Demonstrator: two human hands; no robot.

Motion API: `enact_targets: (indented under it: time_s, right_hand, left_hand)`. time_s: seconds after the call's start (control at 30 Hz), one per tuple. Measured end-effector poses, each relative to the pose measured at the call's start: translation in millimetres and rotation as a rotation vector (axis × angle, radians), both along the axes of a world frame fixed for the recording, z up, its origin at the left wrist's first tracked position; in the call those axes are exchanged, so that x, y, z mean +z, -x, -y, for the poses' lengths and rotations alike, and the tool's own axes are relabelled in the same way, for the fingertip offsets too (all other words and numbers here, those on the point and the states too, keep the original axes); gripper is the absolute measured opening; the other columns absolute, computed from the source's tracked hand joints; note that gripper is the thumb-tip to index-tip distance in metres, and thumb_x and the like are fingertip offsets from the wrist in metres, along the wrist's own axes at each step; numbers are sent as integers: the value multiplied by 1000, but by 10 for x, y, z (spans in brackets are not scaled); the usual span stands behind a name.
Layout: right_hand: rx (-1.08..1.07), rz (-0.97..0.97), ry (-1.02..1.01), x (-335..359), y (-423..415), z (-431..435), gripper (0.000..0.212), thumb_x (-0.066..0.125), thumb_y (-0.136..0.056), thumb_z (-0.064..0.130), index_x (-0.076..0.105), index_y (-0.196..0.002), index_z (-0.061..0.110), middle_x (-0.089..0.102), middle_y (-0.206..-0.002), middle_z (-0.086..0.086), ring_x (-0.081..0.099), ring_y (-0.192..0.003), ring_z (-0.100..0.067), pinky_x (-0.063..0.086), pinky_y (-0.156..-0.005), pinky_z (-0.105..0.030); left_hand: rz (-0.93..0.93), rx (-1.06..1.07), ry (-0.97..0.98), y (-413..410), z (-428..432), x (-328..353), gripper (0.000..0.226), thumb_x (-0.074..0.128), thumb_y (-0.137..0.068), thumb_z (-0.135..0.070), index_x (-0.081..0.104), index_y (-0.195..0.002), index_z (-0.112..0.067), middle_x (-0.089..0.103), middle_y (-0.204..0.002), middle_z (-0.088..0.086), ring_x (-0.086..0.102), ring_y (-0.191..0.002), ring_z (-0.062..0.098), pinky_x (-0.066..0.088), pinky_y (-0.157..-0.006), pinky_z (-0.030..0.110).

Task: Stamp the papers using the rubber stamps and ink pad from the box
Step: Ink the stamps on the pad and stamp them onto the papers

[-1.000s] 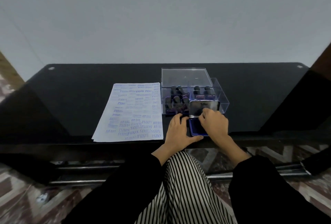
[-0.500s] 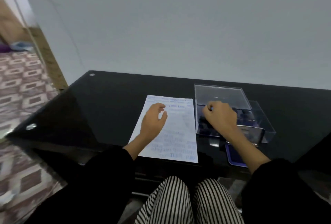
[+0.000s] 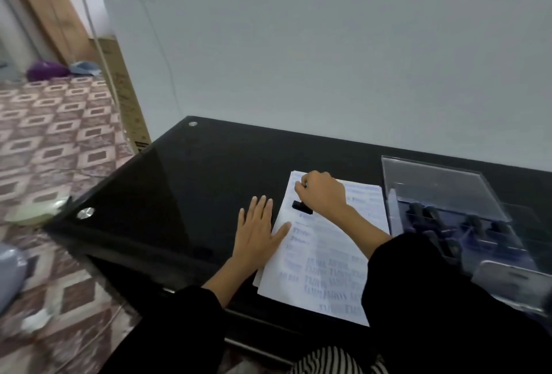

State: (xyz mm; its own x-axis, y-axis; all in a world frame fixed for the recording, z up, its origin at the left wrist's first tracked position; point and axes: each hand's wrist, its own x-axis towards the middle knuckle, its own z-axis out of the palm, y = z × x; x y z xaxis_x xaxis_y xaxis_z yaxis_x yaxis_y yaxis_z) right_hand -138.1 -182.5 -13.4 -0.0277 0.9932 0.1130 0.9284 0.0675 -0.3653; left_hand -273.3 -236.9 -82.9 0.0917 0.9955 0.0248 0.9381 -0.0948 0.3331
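Head view: right hand [image 3: 322, 192] is fisted round a rubber stamp [image 3: 302, 207], knuckles up, and only the black base shows under the fingers. The base is down at the top sheet of the papers [image 3: 325, 242], near the stack's far-left corner. It's probably touching, but motion blur makes contact hard to confirm.

Left hand [image 3: 257, 228] is flat and wide, fingers straight and together. The palm is on the black glass tabletop [image 3: 179, 182] just beside the stack's left edge, and the thumb is laid over onto the paper.

The papers sit near the tabletop's near edge, covered in blue stamp prints and slightly fanned.

The clear plastic box [image 3: 394, 215] is just right of the papers, toward the far edge, with its lid open. More dark-handled stamps [image 3: 433, 218] stand inside it.

The ink pad [image 3: 507, 276] is on the near side of the box by the near edge, with a silvery lid, and it is blurred.

Off the tabletop's left edge there is patterned tile floor [image 3: 59, 140], with cardboard [image 3: 53, 15] leaning at the back wall.
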Motion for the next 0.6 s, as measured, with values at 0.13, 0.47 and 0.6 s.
enact_targets:
  time_s: [0.13,0.47,0.6]
  right_hand:
    - [29,57,17,-90,136,-144,45,40,-98,28,35,-55,18,40,-53,2,39,-49,-9,38,-56,-24]
    - [35,190,34,-251,251,-227,36,37,-99,33,51,-73,13,40,-55,3,41,-51,-10,29,-47,-21]
    - [-7,184,15,-296,280,-223,37,37,-99,34,52,-74,12,43,-57,2,42,-51,-9,30,-48,-19]
  left_hand:
    - [-77,-9,1,2,-32,-74,69,16,-97,-54,-3,-150,-13,-6,-159,1,-11,-146,16,-7,-118,38]
    - [-141,-16,-17,20,-47,-136,69,14,-97,-53,0,-150,-11,-4,-159,4,-7,-147,18,-5,-118,38]
    - [-120,-16,-37,28,-30,-135,68,17,-98,-51,1,-150,-11,-3,-159,4,-8,-147,18,-6,-118,38]
